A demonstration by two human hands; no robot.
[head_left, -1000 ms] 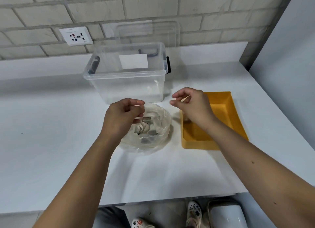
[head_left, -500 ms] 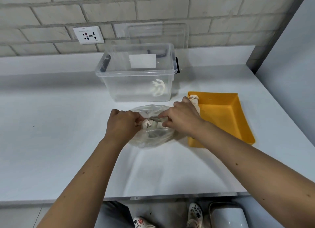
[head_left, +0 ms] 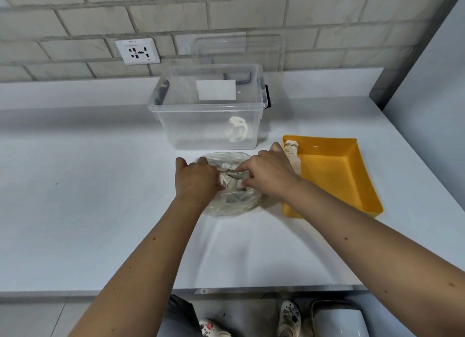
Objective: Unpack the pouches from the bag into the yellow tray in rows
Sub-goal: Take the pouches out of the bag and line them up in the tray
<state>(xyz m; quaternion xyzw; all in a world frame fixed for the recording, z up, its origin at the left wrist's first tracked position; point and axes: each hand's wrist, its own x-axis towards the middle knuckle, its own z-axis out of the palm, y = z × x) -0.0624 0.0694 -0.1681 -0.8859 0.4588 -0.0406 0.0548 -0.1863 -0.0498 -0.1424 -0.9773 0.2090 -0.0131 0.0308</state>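
Observation:
A clear plastic bag (head_left: 232, 203) lies on the white table, with several small grey and whitish pouches (head_left: 232, 184) inside. My left hand (head_left: 196, 180) curls over the bag's left rim and grips it. My right hand (head_left: 266, 173) reaches into the bag's mouth from the right, fingertips pinched on a grey pouch. The yellow tray (head_left: 352, 170) sits just right of the bag. One beige pouch (head_left: 293, 155) lies along the tray's left wall at the far corner, partly hidden by my right hand.
A clear storage bin (head_left: 208, 115) stands behind the bag with a whitish item (head_left: 237, 132) inside. Its lid (head_left: 239, 49) leans on the brick wall beside a wall socket (head_left: 137, 51). A grey partition (head_left: 432, 85) bounds the table's right side.
My right hand moved from above the tray down into the bag, and a beige pouch now shows in the tray's far left corner. My left hand dropped onto the bag's rim.

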